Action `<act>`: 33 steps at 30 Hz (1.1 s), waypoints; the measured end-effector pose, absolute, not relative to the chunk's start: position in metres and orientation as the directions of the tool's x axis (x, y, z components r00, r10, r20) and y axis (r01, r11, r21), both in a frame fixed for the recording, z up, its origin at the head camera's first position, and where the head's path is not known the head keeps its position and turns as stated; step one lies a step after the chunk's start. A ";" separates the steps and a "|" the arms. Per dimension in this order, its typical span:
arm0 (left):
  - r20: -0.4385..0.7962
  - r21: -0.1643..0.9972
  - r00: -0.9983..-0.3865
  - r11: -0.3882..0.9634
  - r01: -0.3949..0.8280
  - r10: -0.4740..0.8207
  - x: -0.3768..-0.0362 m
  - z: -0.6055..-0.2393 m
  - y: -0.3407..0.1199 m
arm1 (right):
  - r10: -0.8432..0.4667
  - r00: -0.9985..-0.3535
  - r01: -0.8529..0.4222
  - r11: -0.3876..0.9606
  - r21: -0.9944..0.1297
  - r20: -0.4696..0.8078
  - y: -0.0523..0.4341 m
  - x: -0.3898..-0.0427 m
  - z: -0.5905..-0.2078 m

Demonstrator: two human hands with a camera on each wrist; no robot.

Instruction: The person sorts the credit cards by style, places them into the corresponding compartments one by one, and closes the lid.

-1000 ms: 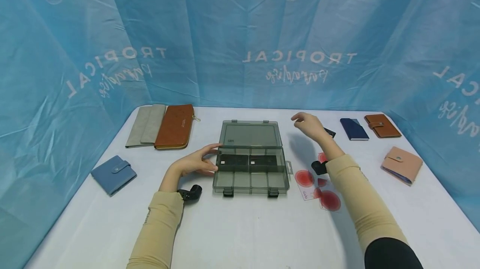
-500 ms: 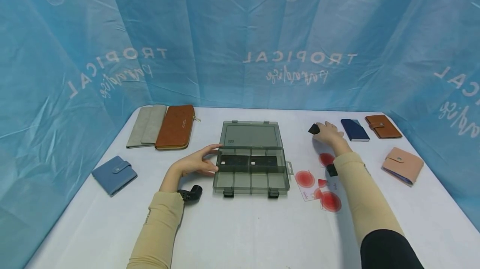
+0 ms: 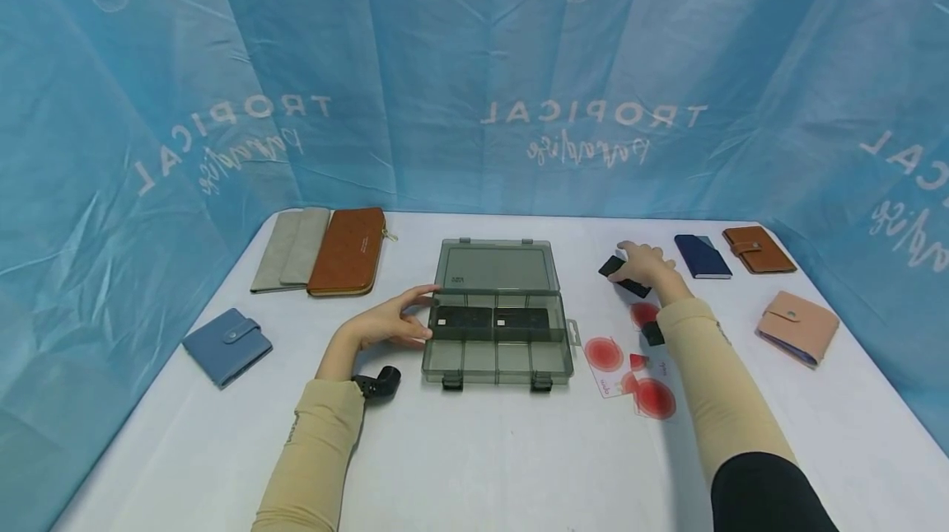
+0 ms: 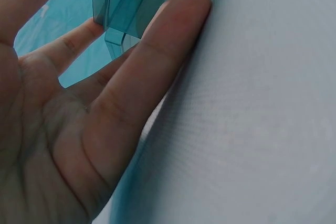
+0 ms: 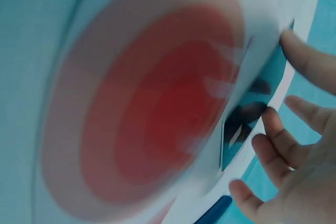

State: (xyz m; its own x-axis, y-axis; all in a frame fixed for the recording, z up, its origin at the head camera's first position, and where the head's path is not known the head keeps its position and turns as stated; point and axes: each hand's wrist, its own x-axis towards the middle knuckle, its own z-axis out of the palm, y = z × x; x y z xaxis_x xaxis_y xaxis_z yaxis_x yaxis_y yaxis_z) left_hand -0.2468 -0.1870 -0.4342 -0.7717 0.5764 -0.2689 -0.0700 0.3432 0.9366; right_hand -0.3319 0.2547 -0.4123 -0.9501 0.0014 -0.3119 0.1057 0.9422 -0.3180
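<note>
A translucent grey compartment box (image 3: 478, 361) stands at mid-table with its lid raised back. Two black cards (image 3: 463, 317) sit side by side in its rear compartments. Against the box's left wall, my left hand (image 3: 376, 323) rests with fingers extended; the left wrist view has the thumb (image 4: 152, 56) at the lower edge. To the right of the box, my right hand (image 3: 647, 265) holds another black card (image 3: 610, 266). In the right wrist view, the fingertips meet the edge of this glossy card (image 5: 262, 85), which stands tilted and mirrors them.
Transparent cards with red circles (image 3: 604, 353) lie right of the box. At the back right are a navy card holder (image 3: 700, 256) and a brown wallet (image 3: 758, 249), with a pink wallet (image 3: 797, 326) nearer. Left lie a blue wallet (image 3: 226, 346), brown zip wallet (image 3: 346, 252) and grey wallet (image 3: 289, 248).
The right hand has moved right and taken up the black card that lay on the table; in the last half second the card has turned, showing more of its length. The left hand stays put.
</note>
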 end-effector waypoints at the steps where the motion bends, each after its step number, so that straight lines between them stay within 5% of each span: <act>1: -0.268 0.937 -0.771 0.344 -0.068 0.577 -0.247 -0.434 -0.187 | -0.009 -0.948 0.102 0.937 -0.333 -0.318 0.254 -0.332 -0.413; 16: -0.268 0.938 -0.772 0.338 -0.073 0.577 -0.247 -0.435 -0.187 | -0.214 -0.956 -0.056 0.802 -0.595 -0.199 0.242 -0.330 -0.417; 22: -0.266 0.936 -0.769 0.345 -0.063 0.581 -0.248 -0.435 -0.187 | -0.148 -0.983 -0.039 0.752 -0.657 -0.112 0.231 -0.319 -0.399; 33: -0.265 0.936 -0.769 0.348 -0.059 0.582 -0.247 -0.436 -0.188 | -0.055 -0.998 -0.050 0.455 -0.889 0.028 0.201 -0.272 -0.367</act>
